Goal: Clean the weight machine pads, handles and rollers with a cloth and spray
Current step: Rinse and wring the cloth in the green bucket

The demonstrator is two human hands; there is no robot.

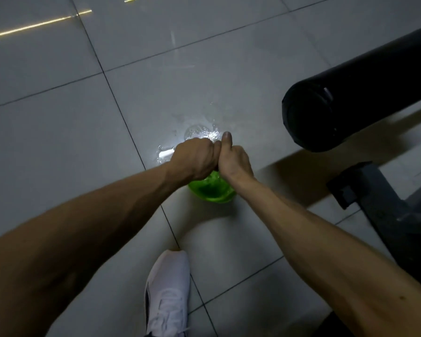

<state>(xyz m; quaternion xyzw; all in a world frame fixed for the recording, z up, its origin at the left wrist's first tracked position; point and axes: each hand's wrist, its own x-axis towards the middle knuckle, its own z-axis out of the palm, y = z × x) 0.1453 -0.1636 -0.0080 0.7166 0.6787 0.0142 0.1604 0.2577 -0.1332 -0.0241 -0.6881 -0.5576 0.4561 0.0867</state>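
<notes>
Roller (pixel 350 100) sits right of my left grip (pixel 195 159) and right grip (pixel 235 160), both curled, touching above a green bowl (pixel 212 194); what they hold I cannot tell.

left arm (pixel 83 227): bare, in from 8 o'clock
right arm (pixel 326 239): bare, in from 4 o'clock
hands: left hand (pixel 195 161) and right hand (pixel 233 164) both balled up, touching side by side, can't see inside
right thumb (pixel 227 139): pokes toward 12 o'clock
</notes>
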